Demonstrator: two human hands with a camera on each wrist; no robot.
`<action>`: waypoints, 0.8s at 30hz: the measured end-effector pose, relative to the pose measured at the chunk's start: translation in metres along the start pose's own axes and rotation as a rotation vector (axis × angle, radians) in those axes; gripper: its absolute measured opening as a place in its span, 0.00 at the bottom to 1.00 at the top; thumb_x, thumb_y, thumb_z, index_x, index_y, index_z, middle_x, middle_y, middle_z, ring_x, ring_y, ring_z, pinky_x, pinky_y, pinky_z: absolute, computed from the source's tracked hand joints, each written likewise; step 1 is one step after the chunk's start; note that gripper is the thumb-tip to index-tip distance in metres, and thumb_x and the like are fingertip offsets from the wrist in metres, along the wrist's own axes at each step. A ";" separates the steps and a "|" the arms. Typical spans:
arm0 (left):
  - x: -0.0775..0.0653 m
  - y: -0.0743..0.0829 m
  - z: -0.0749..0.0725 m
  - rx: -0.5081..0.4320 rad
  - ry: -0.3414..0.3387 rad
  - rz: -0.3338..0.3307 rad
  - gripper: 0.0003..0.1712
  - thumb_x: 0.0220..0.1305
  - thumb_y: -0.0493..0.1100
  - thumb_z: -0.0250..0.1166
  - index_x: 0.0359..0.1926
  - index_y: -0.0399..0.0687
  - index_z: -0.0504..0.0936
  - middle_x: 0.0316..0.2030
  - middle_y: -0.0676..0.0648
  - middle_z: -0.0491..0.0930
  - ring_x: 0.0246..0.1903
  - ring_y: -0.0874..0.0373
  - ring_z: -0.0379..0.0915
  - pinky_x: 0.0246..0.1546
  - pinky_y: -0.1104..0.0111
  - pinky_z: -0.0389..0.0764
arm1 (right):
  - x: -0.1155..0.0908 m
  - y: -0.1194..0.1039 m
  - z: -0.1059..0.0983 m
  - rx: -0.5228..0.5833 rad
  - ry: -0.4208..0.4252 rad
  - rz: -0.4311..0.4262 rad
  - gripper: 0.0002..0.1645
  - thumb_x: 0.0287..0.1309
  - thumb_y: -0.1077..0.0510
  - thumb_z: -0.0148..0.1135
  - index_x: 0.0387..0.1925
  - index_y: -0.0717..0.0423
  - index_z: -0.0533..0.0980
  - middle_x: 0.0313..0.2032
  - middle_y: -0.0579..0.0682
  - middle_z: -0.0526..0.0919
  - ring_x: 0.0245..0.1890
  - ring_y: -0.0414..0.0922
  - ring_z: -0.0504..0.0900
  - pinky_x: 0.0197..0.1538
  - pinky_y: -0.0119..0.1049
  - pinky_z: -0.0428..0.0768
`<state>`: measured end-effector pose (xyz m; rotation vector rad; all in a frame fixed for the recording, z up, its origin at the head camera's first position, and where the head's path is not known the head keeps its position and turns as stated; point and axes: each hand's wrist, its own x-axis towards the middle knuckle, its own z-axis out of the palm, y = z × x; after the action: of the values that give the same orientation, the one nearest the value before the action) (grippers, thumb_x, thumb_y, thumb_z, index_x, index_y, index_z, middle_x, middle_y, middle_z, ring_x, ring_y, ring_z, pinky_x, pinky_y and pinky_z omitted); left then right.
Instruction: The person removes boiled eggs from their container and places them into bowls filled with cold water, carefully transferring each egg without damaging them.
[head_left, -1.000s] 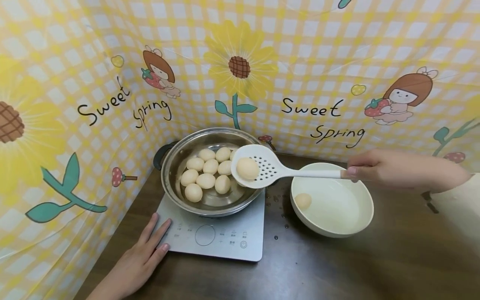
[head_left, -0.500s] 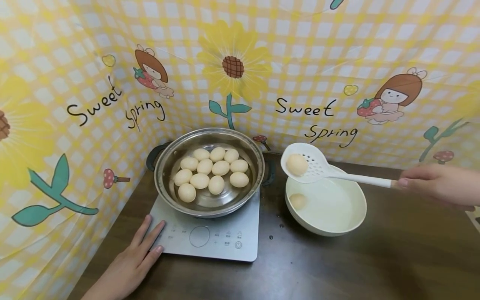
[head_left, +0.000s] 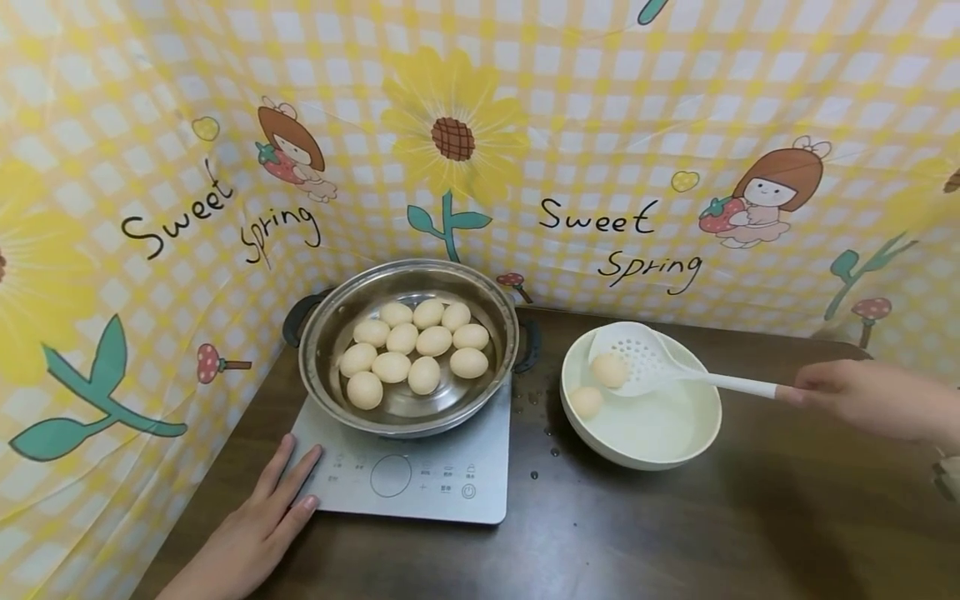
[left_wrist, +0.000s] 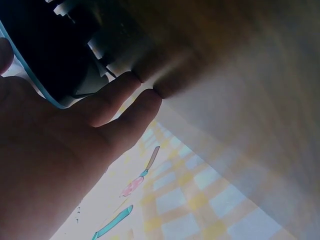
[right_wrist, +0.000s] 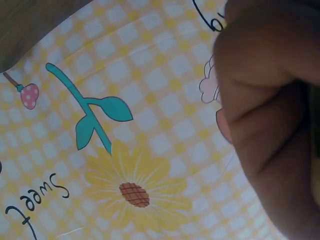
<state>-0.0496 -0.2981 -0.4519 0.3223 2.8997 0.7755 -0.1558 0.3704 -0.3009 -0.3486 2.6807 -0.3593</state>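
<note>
My right hand (head_left: 873, 400) grips the handle of a white slotted spoon (head_left: 645, 358), its head lowered inside a pale green bowl (head_left: 667, 450). On the spoon's far left side lies one egg (head_left: 609, 370). A second egg (head_left: 587, 402) sits in the bowl by its left wall, just below the spoon. Curled fingers (right_wrist: 270, 115) of that hand fill the right of the right wrist view. My left hand (head_left: 255, 525), fingers spread, rests at the left edge of the white induction cooker (head_left: 480, 500). In the left wrist view, two fingertips (left_wrist: 150, 100) reach down beside the cooker.
A steel pot (head_left: 412, 425) with black side handles stands on the cooker, holding several eggs (head_left: 423, 375) in water. Water drops dot the dark wooden table (head_left: 585, 533) between cooker and bowl. A yellow checked cloth (head_left: 600, 100) covers the walls behind and at left.
The spoon with its egg has moved right from above the pot and down into the bowl. My left hand has stayed at the cooker's edge. The head view has shifted slightly.
</note>
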 end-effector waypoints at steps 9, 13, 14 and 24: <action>0.000 0.001 0.000 -0.002 -0.044 -0.034 0.35 0.82 0.54 0.46 0.82 0.54 0.47 0.79 0.37 0.30 0.64 0.19 0.56 0.42 0.30 0.71 | -0.006 -0.008 0.005 -0.081 0.096 0.010 0.18 0.79 0.48 0.48 0.37 0.52 0.78 0.20 0.42 0.64 0.17 0.39 0.60 0.21 0.34 0.64; -0.001 0.001 -0.001 -0.002 -0.047 -0.033 0.35 0.82 0.54 0.46 0.82 0.54 0.46 0.79 0.37 0.29 0.64 0.18 0.57 0.41 0.30 0.72 | -0.007 -0.010 0.006 -0.109 0.145 0.021 0.18 0.80 0.47 0.47 0.39 0.53 0.78 0.22 0.43 0.65 0.19 0.42 0.62 0.24 0.37 0.64; -0.001 0.001 -0.001 -0.003 -0.048 -0.032 0.35 0.82 0.54 0.46 0.82 0.54 0.46 0.79 0.36 0.29 0.64 0.18 0.56 0.41 0.30 0.72 | -0.007 -0.009 0.007 -0.113 0.153 0.023 0.17 0.79 0.48 0.47 0.39 0.53 0.77 0.22 0.43 0.65 0.19 0.42 0.62 0.23 0.37 0.64; 0.000 0.000 0.000 0.000 -0.003 0.001 0.35 0.81 0.52 0.49 0.81 0.54 0.49 0.80 0.39 0.31 0.67 0.22 0.54 0.46 0.32 0.71 | -0.017 -0.004 0.004 -0.154 0.298 -0.020 0.12 0.79 0.54 0.50 0.46 0.57 0.76 0.22 0.42 0.67 0.16 0.42 0.62 0.22 0.37 0.64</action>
<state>-0.0497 -0.2980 -0.4514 0.3253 2.8970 0.7747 -0.1385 0.3705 -0.2974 -0.3949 3.0089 -0.2257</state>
